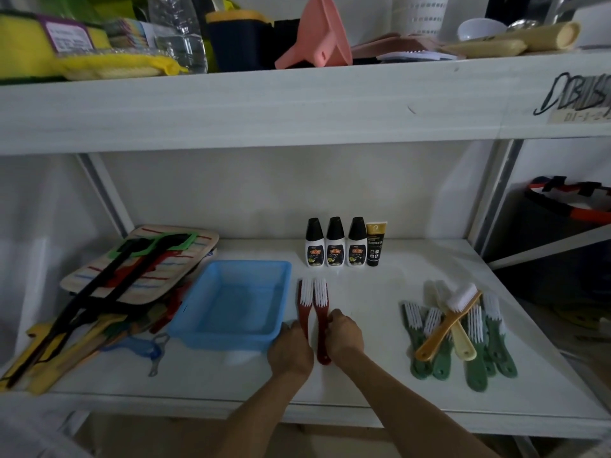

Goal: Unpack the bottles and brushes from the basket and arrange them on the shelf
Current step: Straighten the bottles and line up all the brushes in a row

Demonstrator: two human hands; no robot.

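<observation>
Two red brushes [314, 302] with white bristles lie side by side on the white shelf [380, 385], bristles pointing away from me. My left hand [291, 348] rests on the left brush's handle; my right hand [344, 335] rests on the right brush's handle. The blue basket [198, 328] sits just left of them and looks empty. Behind the brushes stand three white bottles with black caps [335, 242] and a black and gold tube [376, 244] in a row. A pile of green, yellow and cream brushes [463, 332] lies to the right.
A stack of boards and long-handled tools [125, 276] fills the shelf's left end, with a blue peeler [145, 350] in front. The upper shelf [297, 104] carries sponges, a clear bottle and a pink funnel [317, 38]. A dark bin [562, 219] stands right.
</observation>
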